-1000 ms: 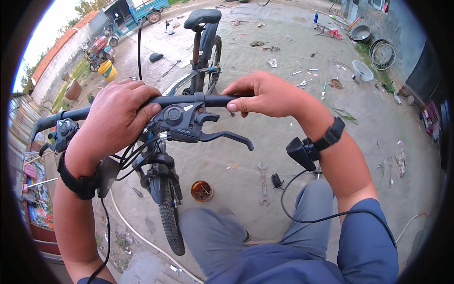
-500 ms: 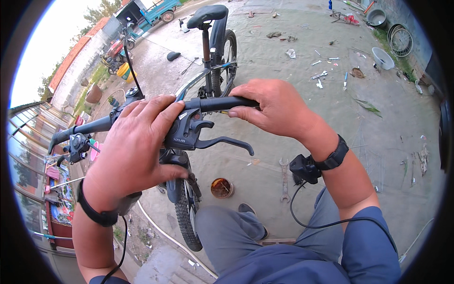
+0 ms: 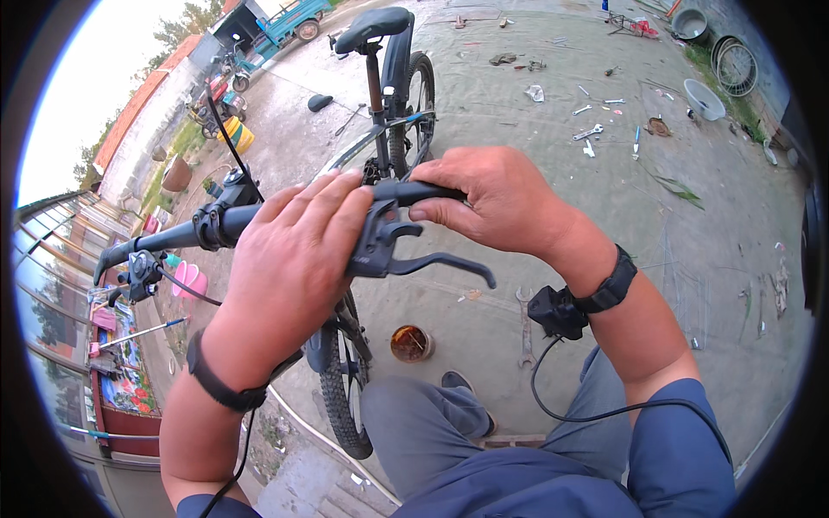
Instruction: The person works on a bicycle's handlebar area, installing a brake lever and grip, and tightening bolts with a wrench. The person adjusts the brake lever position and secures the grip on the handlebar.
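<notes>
My left hand [image 3: 289,268] lies over the black brake-and-shifter unit [image 3: 384,237] on the bicycle's handlebar [image 3: 181,237], fingers together on its top; the brake lever [image 3: 445,263] sticks out to the right. My right hand [image 3: 492,198] grips the bar's right end, thumb along the front. The saddle [image 3: 371,30] is at the top, beyond the bar. The front tyre [image 3: 344,410] shows below my left hand, partly hidden. Another shifter unit [image 3: 142,272] is on the bar's far left.
A rusty can [image 3: 411,344] and large wrench [image 3: 526,332] lie near my legs. Small spanners [image 3: 587,131], a white basin [image 3: 704,99] and wheel rims [image 3: 734,65] are at upper right. A yellow bucket [image 3: 237,136], three-wheeled cart [image 3: 281,24] and pink basin [image 3: 190,278] are leftward.
My left hand has moved right and swung across the brake unit, covering more of it. The unit and lever have shifted right. My right hand stays on the bar, slightly lower.
</notes>
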`<action>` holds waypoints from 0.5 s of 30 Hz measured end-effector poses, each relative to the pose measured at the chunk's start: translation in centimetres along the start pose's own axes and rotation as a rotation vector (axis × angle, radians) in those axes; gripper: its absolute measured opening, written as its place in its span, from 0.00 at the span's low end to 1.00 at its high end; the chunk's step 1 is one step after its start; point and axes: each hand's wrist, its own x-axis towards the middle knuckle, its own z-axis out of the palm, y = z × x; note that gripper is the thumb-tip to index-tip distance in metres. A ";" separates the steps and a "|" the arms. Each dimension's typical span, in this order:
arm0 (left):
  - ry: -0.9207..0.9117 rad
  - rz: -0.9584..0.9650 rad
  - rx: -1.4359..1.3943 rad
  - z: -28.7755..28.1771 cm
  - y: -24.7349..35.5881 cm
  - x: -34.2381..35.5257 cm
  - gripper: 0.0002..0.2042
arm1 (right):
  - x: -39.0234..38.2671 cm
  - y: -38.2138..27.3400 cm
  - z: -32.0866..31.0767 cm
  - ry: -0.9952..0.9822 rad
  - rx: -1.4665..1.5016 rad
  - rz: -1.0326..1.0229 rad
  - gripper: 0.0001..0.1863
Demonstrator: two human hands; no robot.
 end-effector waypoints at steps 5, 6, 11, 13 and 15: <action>-0.008 -0.036 -0.010 -0.5 -1.0 -1.0 0.29 | -0.2 0.1 -0.2 -0.031 0.000 0.058 0.15; 0.002 -0.065 -0.018 -0.7 -1.2 -1.2 0.29 | -0.2 0.2 -0.1 -0.023 0.003 0.055 0.15; 0.017 -0.084 0.018 -1.2 -1.3 -1.9 0.27 | -0.2 0.4 0.2 0.026 0.009 0.037 0.16; 0.021 -0.073 0.019 -1.2 -1.3 -1.8 0.27 | -0.3 0.6 0.1 0.018 0.005 0.044 0.16; 0.020 -0.063 0.013 -1.1 -1.3 -1.7 0.27 | -0.4 0.5 0.0 0.007 0.004 0.053 0.16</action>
